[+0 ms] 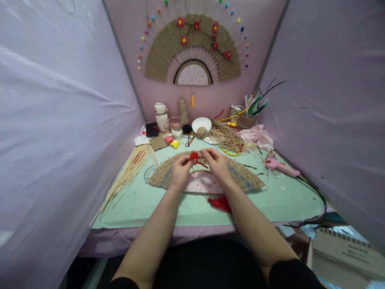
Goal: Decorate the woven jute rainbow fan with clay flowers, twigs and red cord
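Observation:
Above the middle of a woven twine fan (162, 170), my two hands meet around a small red flower (194, 155). My left hand (181, 170) pinches the flower at its lower left edge. Close by on the other side, my right hand (215, 162) is closed, thumb against fingers; what it grips, if anything, is too small to make out. A short red stem (202, 165) shows between the hands, below the flower. The fan lies flat on the table, with a dotted pink-white panel (203, 183) at its lower centre. A red tassel (220, 204) lies partly behind my right forearm.
Thin wooden sticks (129, 170) spread at the left. A pink glue gun (281, 165) rests at the right, its cord over the edge. Behind lie a twine heap (227, 136), a white dish (201, 123), a plastic cup (176, 127) and a bottle (161, 117). A finished fan (162, 52) hangs on the wall.

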